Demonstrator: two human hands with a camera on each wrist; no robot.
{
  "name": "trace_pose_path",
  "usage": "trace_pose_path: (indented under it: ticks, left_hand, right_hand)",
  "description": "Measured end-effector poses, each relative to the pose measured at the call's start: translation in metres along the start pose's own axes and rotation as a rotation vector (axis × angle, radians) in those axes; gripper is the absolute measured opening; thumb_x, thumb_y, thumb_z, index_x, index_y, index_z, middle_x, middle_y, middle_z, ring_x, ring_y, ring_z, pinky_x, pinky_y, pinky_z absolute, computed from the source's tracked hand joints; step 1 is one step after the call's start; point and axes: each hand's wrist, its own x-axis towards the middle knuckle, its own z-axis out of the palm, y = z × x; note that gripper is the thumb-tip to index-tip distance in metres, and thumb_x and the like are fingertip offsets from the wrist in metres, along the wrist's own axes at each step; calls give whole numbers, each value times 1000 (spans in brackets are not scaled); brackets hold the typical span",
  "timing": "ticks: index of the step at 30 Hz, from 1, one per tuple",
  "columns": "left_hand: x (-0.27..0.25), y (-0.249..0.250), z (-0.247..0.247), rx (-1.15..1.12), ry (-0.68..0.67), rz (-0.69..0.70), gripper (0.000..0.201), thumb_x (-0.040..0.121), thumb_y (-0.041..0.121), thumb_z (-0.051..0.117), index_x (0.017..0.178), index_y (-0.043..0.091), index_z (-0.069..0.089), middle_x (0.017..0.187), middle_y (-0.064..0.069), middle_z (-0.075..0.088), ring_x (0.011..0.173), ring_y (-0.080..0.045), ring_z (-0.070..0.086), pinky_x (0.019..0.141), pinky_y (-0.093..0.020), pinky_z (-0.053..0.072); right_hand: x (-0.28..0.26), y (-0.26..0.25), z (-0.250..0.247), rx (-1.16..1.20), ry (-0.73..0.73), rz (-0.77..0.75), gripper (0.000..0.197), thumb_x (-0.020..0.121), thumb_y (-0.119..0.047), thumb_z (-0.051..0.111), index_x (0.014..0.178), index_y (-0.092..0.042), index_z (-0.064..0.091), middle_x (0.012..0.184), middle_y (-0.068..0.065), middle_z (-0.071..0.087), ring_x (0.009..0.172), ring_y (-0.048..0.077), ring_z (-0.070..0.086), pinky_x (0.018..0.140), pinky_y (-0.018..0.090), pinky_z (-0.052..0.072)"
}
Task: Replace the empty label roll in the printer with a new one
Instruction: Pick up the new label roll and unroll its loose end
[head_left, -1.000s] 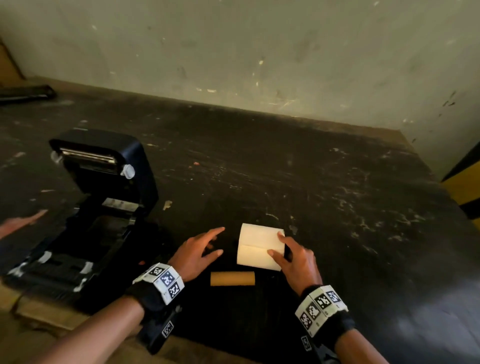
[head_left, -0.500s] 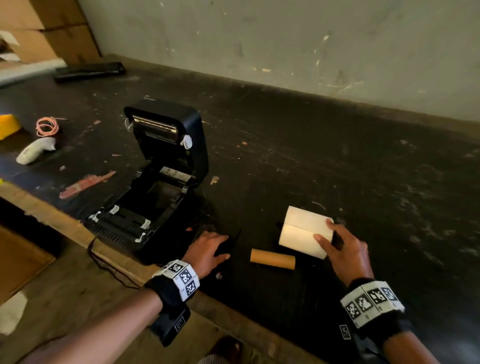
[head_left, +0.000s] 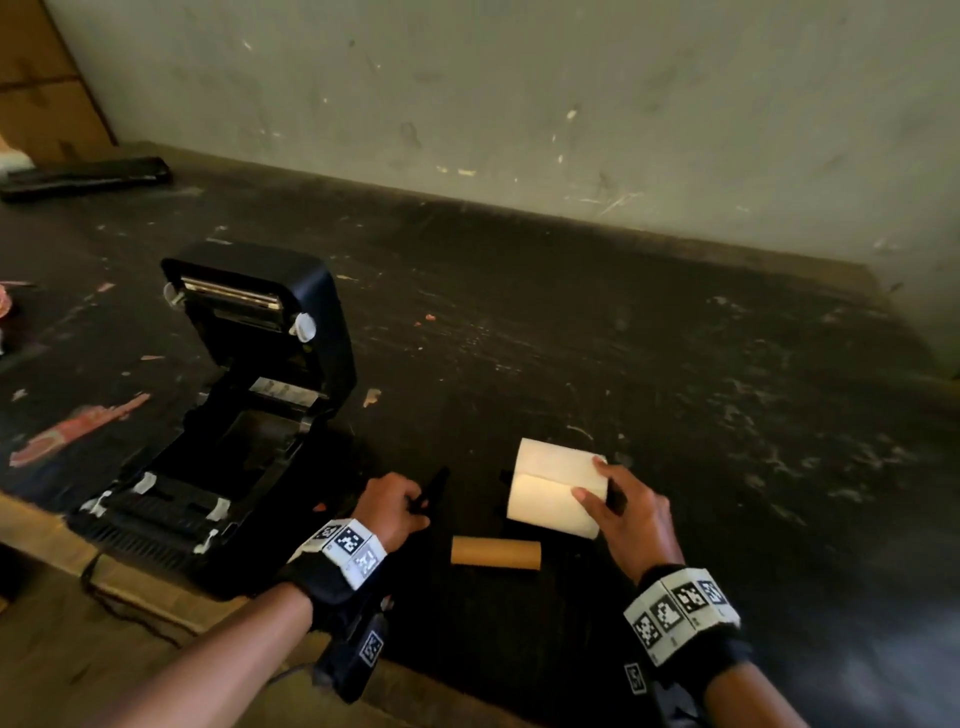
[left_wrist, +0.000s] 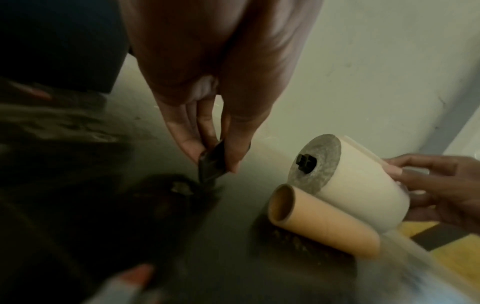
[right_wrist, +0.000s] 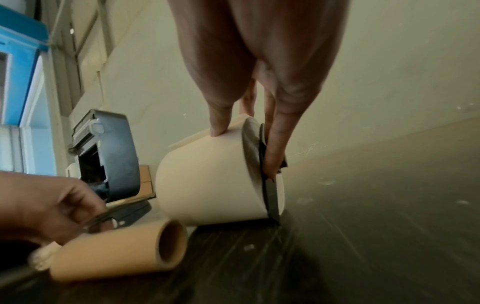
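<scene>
The black printer (head_left: 234, 415) stands with its lid up at the left, its roll bay holding nothing. A new white label roll (head_left: 553, 486) lies on the dark table with a black spindle (left_wrist: 306, 162) through its centre. My right hand (head_left: 597, 483) holds the roll, thumb on the paper and fingers (right_wrist: 275, 148) on a black disc at its right end. The bare cardboard core (head_left: 496, 553) lies just in front of the roll. Left of it, my left hand (head_left: 415, 506) pinches a small black plastic piece (left_wrist: 210, 162) against the table.
The table's front edge (head_left: 156, 587) runs just below the printer and my left wrist. A flat black object (head_left: 88, 176) lies at the far left by the wall. Paint marks and scraps (head_left: 78, 426) dot the surface to the left of the printer.
My left hand, flat and open beside the roll a second ago, has shifted left and closed its fingertips on the black plastic piece. My right hand stays on the roll.
</scene>
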Motion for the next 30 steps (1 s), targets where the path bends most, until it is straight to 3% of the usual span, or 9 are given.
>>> trace_pose_path:
  ticks: [4,6,8,11,14,18,21,25,30]
  left_hand:
    - [14,20,5,-90,61,40,38,79,13,66,46,19,50,52,0,54,65,-19,58,54,-21,30]
    - [23,30,7,-137,74,69,23,81,11,64,59,9,62,64,-12,63,72,-25,63,58,-22,33]
    - [31,36,9,-172,71,109,9,81,10,64,78,3,69,75,-14,68,81,-26,66,64,-23,41]
    - [42,41,10,-212,73,149,24,79,9,67,103,10,69,97,-9,72,94,-21,66,83,-27,49]
    - [54,43,6,-239,54,176,26,79,6,65,103,14,69,99,-10,73,94,-21,67,87,-34,52]
    - [63,44,2,-285,-13,219,22,81,3,61,99,12,70,96,-9,74,92,-17,67,84,-29,50]
    - [65,44,1,-362,-108,222,30,83,2,59,110,14,66,105,-4,70,99,-12,63,85,-23,45]
    - [72,40,-2,-528,-190,214,44,83,-6,56,122,14,56,116,-2,64,107,-9,58,98,-29,44]
    - [76,36,-1,-632,-281,235,53,81,-14,54,127,11,49,111,11,61,99,11,57,90,-12,45]
  right_hand:
    - [14,-4,-3,4,9,4,51,82,-42,66,129,-26,52,135,12,53,126,27,46,104,42,40]
    - [20,-8,-3,12,19,4,50,82,-39,68,127,-22,55,133,11,55,123,25,50,103,40,43]
    - [25,-11,-1,8,30,7,49,82,-39,69,126,-21,57,131,10,56,120,24,52,101,38,44]
    - [30,-15,5,9,19,13,48,81,-40,69,125,-22,57,131,9,56,120,24,52,101,40,45]
    - [36,-22,11,22,25,-14,45,82,-36,70,122,-18,59,130,9,57,119,23,53,101,36,44]
    - [45,-31,17,22,4,-1,45,81,-39,70,122,-20,60,131,6,58,121,22,52,104,38,43]
    - [51,-33,18,19,-7,18,46,81,-41,69,121,-23,59,133,4,56,125,23,49,105,42,41]
    - [54,-32,23,27,-2,48,44,79,-44,70,118,-27,60,131,4,57,121,23,52,102,45,45]
    - [50,-34,29,52,54,56,43,79,-41,71,117,-24,61,132,2,57,120,21,53,102,42,45]
